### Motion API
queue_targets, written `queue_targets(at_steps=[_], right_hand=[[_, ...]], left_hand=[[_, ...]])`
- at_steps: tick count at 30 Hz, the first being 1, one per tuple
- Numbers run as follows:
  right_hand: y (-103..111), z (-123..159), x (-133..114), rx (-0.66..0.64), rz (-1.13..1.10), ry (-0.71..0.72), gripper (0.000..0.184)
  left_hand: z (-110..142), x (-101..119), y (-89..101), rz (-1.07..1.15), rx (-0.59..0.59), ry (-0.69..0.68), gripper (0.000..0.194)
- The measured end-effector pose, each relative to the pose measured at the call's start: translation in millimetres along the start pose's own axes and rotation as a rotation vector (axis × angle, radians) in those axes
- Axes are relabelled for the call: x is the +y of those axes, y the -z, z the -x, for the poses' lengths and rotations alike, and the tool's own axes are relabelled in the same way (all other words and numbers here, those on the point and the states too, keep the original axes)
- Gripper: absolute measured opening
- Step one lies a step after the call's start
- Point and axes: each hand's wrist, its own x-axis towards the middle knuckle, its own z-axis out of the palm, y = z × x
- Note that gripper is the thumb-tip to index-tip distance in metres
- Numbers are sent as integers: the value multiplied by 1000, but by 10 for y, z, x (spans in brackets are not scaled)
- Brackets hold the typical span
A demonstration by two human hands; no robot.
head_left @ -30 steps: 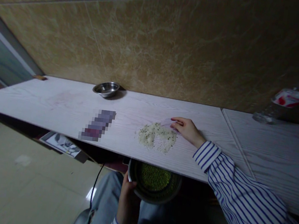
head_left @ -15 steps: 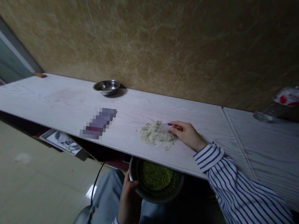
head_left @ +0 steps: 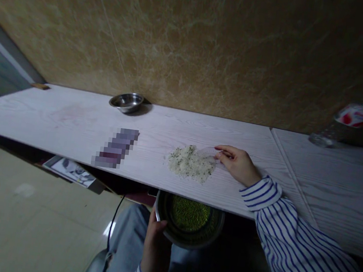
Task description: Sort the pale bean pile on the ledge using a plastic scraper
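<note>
My left hand [head_left: 156,239] is closed on the rim of a metal bowl [head_left: 158,210], held just under the table's front edge. Green beans, like mung beans [head_left: 190,214], cover the bowl's bottom. On the tabletop lies a loose pile of white rice [head_left: 186,162] flecked with dark green beans. My right hand [head_left: 236,162] is at the pile's right side, fingers pinched on a thin clear plastic sheet [head_left: 208,151]. The sheet's far end reaches over the pile; its exact shape is hard to make out.
A small steel bowl [head_left: 126,103] stands near the wall. A pixelated flat object [head_left: 117,146] lies left of the rice. At the right back stands a clear bottle [head_left: 352,116] with a red and white label. Below the white table [head_left: 63,126] sits an open drawer or box [head_left: 71,172].
My right hand moved in over the rice with the plastic sheet, then drew back to the right. The bare gap at the pile's front has filled with rice. My left hand keeps the bowl steady.
</note>
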Motion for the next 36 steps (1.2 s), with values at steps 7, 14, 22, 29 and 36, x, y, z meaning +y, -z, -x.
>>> queue_targets(at_steps=[7,14,22,29,36], right_hand=[[146,188,112,103,-3,-33,28],[305,163,249,127,11,-149,29],[133,258,183,79,-51,-131,30],[59,390,59,27,-71,-130,33],[30,558,-52,7,-92,-146,28]], left_hand=[[9,-12,-48,-41,59,18,60],[-38,-22,27,-49,4,26,53],[5,-3,-20,-48,18,39,56],[36,-29,-17,-38,8,66,52],[64,-36,-70,-18,18,88,68]])
